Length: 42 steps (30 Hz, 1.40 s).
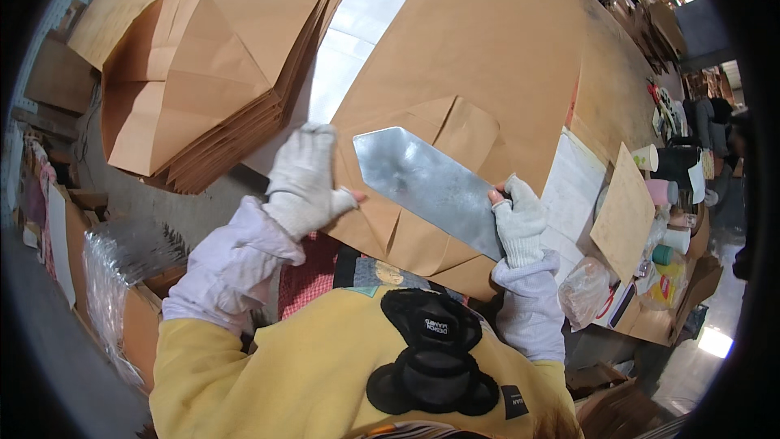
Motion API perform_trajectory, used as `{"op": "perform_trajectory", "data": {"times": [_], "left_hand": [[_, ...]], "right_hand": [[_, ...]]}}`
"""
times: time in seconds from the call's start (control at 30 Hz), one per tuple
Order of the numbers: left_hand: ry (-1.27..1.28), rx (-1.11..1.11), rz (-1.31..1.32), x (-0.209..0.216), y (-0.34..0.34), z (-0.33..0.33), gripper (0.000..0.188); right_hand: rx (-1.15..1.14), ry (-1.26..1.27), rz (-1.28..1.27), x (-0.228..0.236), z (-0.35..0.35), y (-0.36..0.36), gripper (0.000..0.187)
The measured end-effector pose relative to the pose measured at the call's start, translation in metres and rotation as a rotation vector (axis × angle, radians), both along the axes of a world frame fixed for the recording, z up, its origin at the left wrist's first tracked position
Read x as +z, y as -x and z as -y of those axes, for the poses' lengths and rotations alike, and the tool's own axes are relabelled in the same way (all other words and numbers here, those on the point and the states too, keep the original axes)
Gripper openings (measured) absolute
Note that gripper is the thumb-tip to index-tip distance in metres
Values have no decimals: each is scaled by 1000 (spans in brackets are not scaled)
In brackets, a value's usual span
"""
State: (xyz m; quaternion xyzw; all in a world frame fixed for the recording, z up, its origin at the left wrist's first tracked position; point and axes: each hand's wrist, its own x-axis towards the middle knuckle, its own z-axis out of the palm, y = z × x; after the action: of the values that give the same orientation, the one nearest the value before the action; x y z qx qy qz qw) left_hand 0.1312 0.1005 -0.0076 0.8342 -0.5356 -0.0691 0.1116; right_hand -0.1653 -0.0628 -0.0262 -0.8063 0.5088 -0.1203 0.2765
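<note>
1. A wide worktable (617,73) fills the upper part of the head view, its bare brown top curving away to the right under the fisheye lens.
2. A large brown paper sheet (487,41) lies flat across the table's middle, its near end folded into a pointed flap directly in front of the person.
3. A thick stack of folded brown paper bags (203,65) sits at the upper left, well apart from the sheet being worked, with white paper (357,32) showing between the two.
4. A flat metal template (426,183), grey and shiny with a pointed upper-left end, lies slantwise on the folded sheet, running from near the left hand down to the right hand.
5. The left hand (305,179), in a white cotton glove, presses down on the paper's left edge, fingers together and the bare thumb tip reaching toward the template's pointed end; it grips nothing.
6. The right hand (517,215), gloved likewise with bare fingertips, is clamped on the template's lower right end, holding it against the paper.
7. The two hands are well apart, with the template spanning the gap between them.
8. Cups and small containers (666,195) crowd the table's right edge, beside a clear plastic bag (583,293).
</note>
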Motion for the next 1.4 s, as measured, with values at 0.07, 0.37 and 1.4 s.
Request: {"op": "perform_trajectory", "data": {"times": [0.07, 0.37, 1.4], "left_hand": [[-7, -76, -23, -4, -4, -12, 72], [266, -491, -169, -30, 10, -11, 64], [-48, -551, 68, -5, 22, -3, 69]], "right_hand": [[95, 106, 30, -16, 5, -6, 16], [116, 74, 57, -18, 15, -19, 19], [515, 391, -181, -12, -25, -22, 80]]}}
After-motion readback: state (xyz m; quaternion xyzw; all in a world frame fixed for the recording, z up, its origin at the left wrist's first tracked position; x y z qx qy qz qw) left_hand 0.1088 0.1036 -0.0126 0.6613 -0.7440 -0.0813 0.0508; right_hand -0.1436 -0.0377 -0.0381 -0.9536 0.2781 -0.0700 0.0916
